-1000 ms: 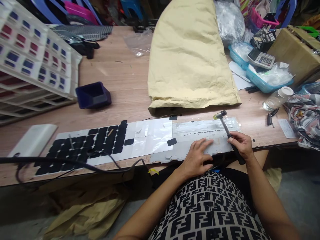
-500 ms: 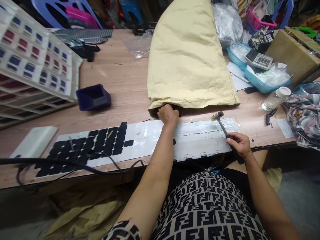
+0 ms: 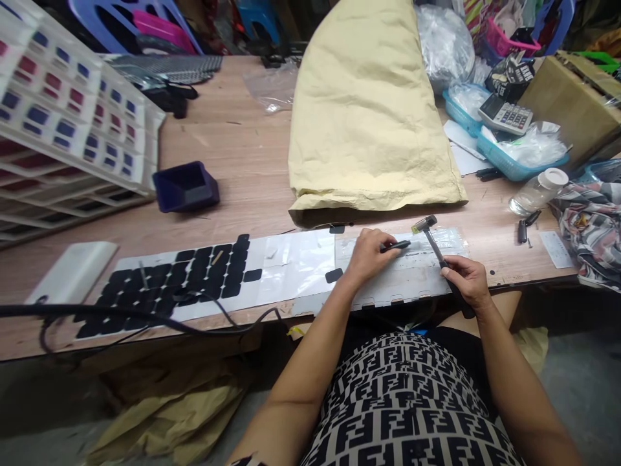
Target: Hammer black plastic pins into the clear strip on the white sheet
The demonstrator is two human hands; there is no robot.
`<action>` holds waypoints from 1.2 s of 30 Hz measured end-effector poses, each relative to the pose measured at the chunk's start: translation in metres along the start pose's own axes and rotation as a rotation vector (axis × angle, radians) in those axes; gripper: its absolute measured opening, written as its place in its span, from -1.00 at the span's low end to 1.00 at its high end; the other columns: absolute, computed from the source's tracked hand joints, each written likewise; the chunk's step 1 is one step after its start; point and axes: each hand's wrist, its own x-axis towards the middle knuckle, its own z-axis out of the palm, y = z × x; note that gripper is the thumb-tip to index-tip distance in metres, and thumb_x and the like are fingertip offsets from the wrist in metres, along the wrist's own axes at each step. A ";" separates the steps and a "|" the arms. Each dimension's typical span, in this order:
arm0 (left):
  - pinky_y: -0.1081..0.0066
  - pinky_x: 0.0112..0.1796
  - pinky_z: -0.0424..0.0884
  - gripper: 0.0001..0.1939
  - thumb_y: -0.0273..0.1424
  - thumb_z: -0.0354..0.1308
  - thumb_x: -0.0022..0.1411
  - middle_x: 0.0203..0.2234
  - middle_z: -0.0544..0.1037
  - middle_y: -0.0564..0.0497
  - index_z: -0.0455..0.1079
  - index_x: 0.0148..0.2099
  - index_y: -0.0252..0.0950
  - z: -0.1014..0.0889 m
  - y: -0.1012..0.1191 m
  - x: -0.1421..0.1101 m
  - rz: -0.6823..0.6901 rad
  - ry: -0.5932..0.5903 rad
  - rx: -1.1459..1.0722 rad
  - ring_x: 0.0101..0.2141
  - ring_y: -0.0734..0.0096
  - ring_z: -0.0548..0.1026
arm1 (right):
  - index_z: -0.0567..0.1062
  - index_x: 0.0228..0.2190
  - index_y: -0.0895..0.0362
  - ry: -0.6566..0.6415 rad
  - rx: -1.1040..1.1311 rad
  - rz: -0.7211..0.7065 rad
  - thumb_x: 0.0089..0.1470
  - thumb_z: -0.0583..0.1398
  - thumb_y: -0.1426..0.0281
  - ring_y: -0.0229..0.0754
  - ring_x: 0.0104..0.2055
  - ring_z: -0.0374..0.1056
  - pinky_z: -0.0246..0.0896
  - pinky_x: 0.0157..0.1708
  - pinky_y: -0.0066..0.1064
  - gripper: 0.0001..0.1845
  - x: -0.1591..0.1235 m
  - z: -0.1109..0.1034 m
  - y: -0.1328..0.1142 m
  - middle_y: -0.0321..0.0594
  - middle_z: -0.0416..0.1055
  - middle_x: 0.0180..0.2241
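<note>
Pinched in the fingers of my left hand [image 3: 369, 255] is a small dark elongated piece [image 3: 396, 246], held just over a scuffed white board [image 3: 388, 278]; its exact kind is unclear. My right hand [image 3: 468, 279] grips the black handle of a small hammer [image 3: 429, 228], whose head with a yellowish face sits above the board's right part. Behind my hands lies a large yellow paper sack [image 3: 373, 123], its dark mouth toward me. To the left, a white sheet [image 3: 286, 259] carries rows of black rounded stickers [image 3: 213, 265].
A purple bin [image 3: 187, 188] and a white plastic crate [image 3: 97, 129] stand left. On the right are blue baskets [image 3: 521, 158], a calculator [image 3: 505, 115], a clear jar [image 3: 538, 192] and a cardboard box [image 3: 572, 110]. A black cable [image 3: 121, 314] crosses the front left edge.
My left hand has come out of the sack's mouth and moved right and nearer, now with the dark piece in its fingers. The right hand and hammer have barely moved.
</note>
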 end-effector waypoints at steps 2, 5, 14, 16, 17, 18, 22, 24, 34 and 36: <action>0.23 -0.06 0.29 -0.88 -0.32 0.32 0.16 -0.30 0.57 0.01 0.57 -0.23 -0.20 0.016 0.003 0.005 0.037 -0.011 0.001 -0.13 0.22 0.39 | 0.65 -0.27 0.14 0.011 -0.023 -0.014 -0.07 0.37 0.29 -0.22 -0.46 0.39 0.33 -0.44 -0.38 -0.72 0.000 0.000 -0.001 -0.26 0.50 -0.47; 0.21 -0.04 0.27 -0.87 -0.33 0.33 0.15 -0.30 0.56 0.01 0.58 -0.21 -0.19 0.027 0.003 0.011 0.014 0.020 0.013 -0.12 0.20 0.36 | 0.65 -0.28 0.15 0.007 -0.054 -0.030 -0.07 0.36 0.30 -0.25 -0.49 0.35 0.30 -0.48 -0.40 -0.72 -0.002 0.001 -0.004 -0.27 0.48 -0.48; 0.21 -0.06 0.26 -0.84 -0.32 0.33 0.15 -0.29 0.54 0.03 0.59 -0.17 -0.15 0.028 0.000 0.012 0.024 0.024 0.017 -0.12 0.19 0.34 | 0.66 -0.26 0.14 -0.016 -0.189 -0.066 -0.02 0.34 0.28 -0.19 -0.47 0.38 0.35 -0.48 -0.38 -0.73 -0.006 -0.005 -0.019 -0.22 0.52 -0.46; 0.21 -0.06 0.25 -0.84 -0.32 0.33 0.15 -0.29 0.54 0.03 0.59 -0.18 -0.15 0.028 0.000 0.012 0.022 0.026 0.012 -0.12 0.19 0.34 | 0.66 -0.25 0.14 -0.010 -0.226 -0.092 -0.01 0.33 0.28 -0.19 -0.48 0.38 0.35 -0.49 -0.39 -0.73 -0.007 -0.006 -0.023 -0.22 0.53 -0.46; 0.21 -0.07 0.25 -0.84 -0.32 0.33 0.14 -0.29 0.54 0.03 0.59 -0.18 -0.15 0.029 0.000 0.012 0.020 0.025 0.010 -0.13 0.20 0.34 | 0.66 -0.25 0.15 -0.011 -0.243 -0.101 -0.01 0.32 0.29 -0.20 -0.49 0.37 0.34 -0.50 -0.39 -0.73 -0.007 -0.007 -0.024 -0.22 0.53 -0.47; 0.21 -0.07 0.25 -0.84 -0.32 0.33 0.14 -0.29 0.54 0.03 0.59 -0.18 -0.14 0.029 0.000 0.012 0.017 0.024 0.009 -0.13 0.20 0.34 | 0.66 -0.25 0.15 -0.020 -0.263 -0.105 -0.01 0.32 0.29 -0.22 -0.51 0.35 0.33 -0.52 -0.40 -0.73 -0.007 -0.007 -0.024 -0.23 0.52 -0.48; 0.21 -0.05 0.24 -0.83 -0.33 0.33 0.15 -0.29 0.55 0.05 0.58 -0.17 -0.13 0.028 0.000 0.012 0.009 0.016 0.010 -0.11 0.20 0.35 | 0.66 -0.26 0.17 -0.067 -0.323 -0.081 0.00 0.31 0.29 -0.27 -0.58 0.28 0.27 -0.57 -0.43 -0.73 -0.006 -0.005 -0.022 -0.27 0.46 -0.54; 0.21 -0.04 0.24 -0.82 -0.33 0.33 0.15 -0.28 0.55 0.05 0.58 -0.16 -0.13 0.028 0.000 0.012 0.008 0.010 0.004 -0.10 0.20 0.34 | 0.65 -0.25 0.17 -0.057 -0.303 -0.079 0.01 0.31 0.28 -0.24 -0.54 0.32 0.29 -0.55 -0.42 -0.72 -0.005 -0.004 -0.021 -0.25 0.48 -0.52; 0.18 -0.02 0.24 -0.83 -0.32 0.34 0.14 -0.25 0.56 0.04 0.56 -0.17 -0.14 0.025 0.006 0.013 -0.043 -0.010 0.001 -0.09 0.17 0.34 | 0.66 -0.24 0.15 -0.104 -0.263 -0.087 -0.01 0.34 0.28 -0.28 -0.60 0.26 0.28 -0.57 -0.41 -0.72 -0.004 0.003 -0.015 -0.26 0.48 -0.53; 0.18 -0.01 0.25 -0.84 -0.33 0.34 0.14 -0.24 0.56 0.03 0.56 -0.17 -0.13 0.025 0.005 0.014 -0.044 -0.013 -0.005 -0.08 0.16 0.34 | 0.66 -0.25 0.14 -0.065 -0.179 -0.061 -0.03 0.36 0.27 -0.22 -0.52 0.36 0.35 -0.51 -0.38 -0.72 -0.003 0.001 -0.010 -0.24 0.52 -0.48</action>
